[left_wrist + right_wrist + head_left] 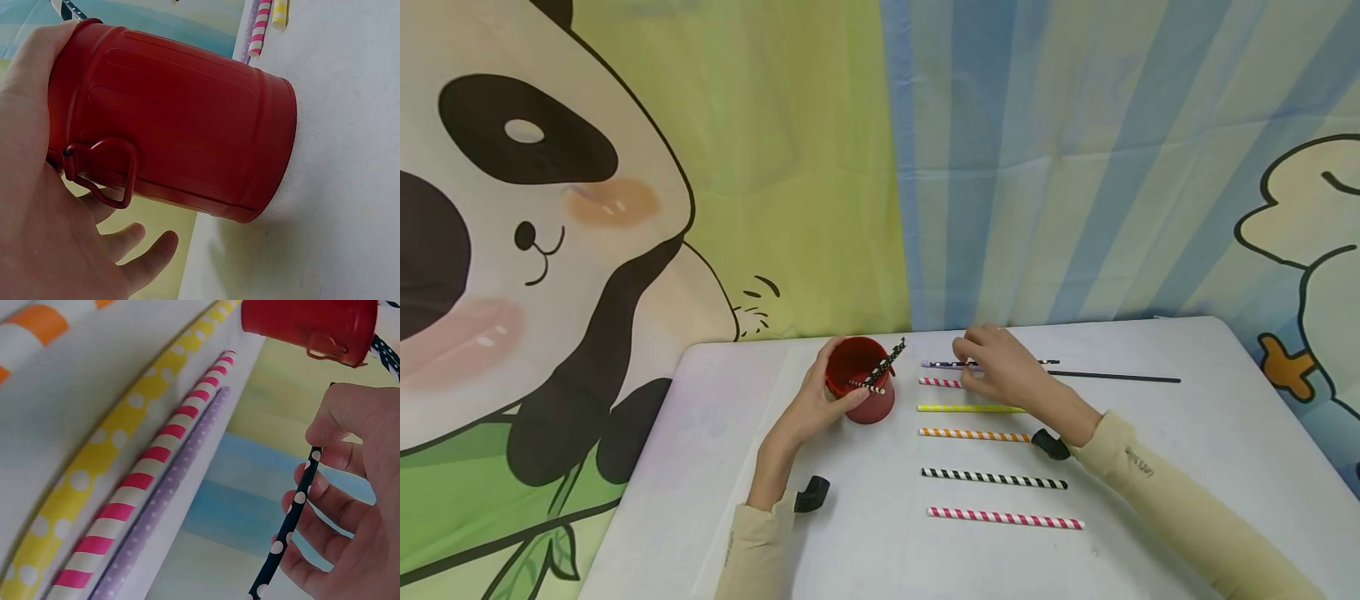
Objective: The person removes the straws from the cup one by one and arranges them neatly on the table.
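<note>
A small red metal pail with a side handle stands at the table's back, several black-and-white patterned straws poking out of its mouth. My left hand grips the pail near its rim; in the left wrist view the thumb side lies along the pail while other fingers spread loosely. To the right, my right hand pinches a black straw with white dots between thumb and fingers, over the rearmost straws. Beneath it are a purple dotted straw and a pink-and-white striped straw.
Nearer me on the white table lie a yellow dotted straw, an orange-and-white one, a black-and-white striped one and another pink-striped one. A thin dark stick extends right. A printed curtain hangs behind.
</note>
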A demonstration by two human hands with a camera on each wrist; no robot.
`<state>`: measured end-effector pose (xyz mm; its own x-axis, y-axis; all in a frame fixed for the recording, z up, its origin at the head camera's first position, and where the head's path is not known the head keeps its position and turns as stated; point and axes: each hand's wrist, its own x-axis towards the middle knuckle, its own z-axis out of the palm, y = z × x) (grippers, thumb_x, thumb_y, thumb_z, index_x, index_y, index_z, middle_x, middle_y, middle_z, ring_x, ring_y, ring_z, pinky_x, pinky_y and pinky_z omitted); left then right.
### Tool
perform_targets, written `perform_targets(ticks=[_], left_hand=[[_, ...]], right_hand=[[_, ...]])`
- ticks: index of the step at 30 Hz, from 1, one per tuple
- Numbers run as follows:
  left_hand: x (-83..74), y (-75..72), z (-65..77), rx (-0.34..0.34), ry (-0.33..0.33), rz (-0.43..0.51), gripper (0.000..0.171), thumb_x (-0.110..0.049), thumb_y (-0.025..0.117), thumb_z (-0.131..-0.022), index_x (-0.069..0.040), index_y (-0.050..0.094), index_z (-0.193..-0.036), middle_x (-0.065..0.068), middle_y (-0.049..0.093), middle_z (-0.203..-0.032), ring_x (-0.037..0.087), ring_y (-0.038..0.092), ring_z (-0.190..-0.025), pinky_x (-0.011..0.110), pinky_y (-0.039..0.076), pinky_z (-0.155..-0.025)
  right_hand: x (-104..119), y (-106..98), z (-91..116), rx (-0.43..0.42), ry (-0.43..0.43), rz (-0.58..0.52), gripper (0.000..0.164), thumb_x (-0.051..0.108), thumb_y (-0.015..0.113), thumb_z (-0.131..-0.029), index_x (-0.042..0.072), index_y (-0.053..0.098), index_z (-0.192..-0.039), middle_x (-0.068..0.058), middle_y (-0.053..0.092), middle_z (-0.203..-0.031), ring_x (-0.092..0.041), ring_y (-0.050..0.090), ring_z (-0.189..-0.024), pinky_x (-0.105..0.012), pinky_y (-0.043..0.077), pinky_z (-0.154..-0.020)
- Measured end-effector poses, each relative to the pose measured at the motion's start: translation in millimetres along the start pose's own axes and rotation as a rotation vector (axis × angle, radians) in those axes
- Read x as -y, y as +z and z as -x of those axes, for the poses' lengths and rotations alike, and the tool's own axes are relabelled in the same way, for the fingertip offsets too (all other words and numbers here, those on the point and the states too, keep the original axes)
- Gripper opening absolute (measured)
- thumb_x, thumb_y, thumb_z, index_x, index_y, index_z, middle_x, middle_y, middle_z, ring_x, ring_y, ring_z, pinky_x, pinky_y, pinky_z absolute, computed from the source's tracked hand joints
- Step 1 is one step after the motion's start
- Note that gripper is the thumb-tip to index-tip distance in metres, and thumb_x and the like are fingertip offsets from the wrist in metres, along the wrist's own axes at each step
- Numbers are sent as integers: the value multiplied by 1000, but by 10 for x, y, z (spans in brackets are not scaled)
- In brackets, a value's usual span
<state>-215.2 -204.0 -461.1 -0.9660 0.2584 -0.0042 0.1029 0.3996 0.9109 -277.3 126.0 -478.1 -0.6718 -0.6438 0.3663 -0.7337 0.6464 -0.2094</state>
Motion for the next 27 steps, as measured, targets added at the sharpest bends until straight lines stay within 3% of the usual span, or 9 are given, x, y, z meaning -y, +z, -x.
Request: perform_targets(ticks=[5,19,27], left_hand=[[5,-3,6,0,2,4,87,-24,76,-89,-22,23,-157,8,42,-150,29,37,-141,54,43,-108],[17,5,1,0,7,7,86,-25,76,-89,-23,23,-157,8,41,-150,29,36,-141,56,43,-109],[23,10,1,-7,-4,-4,88,-26,77,-89,-23,22,-157,9,41,-150,30,37,-141,56,45,-107]], right_hand=[[38,23,40,39,15,23,9,14,64,-86,18,57,-91,2,49,-87,-19,41,-78,-33,36,-71],[-15,-47,258,23,16,82,10,15,65,-86,18,60,-94,2,53,-88,-19,46,-80,-37,40,-73],[-188,-148,485,-38,7,74,12,10,66,-83,17,61,-90,3,53,-85,-16,43,-76,-33,37,-68]])
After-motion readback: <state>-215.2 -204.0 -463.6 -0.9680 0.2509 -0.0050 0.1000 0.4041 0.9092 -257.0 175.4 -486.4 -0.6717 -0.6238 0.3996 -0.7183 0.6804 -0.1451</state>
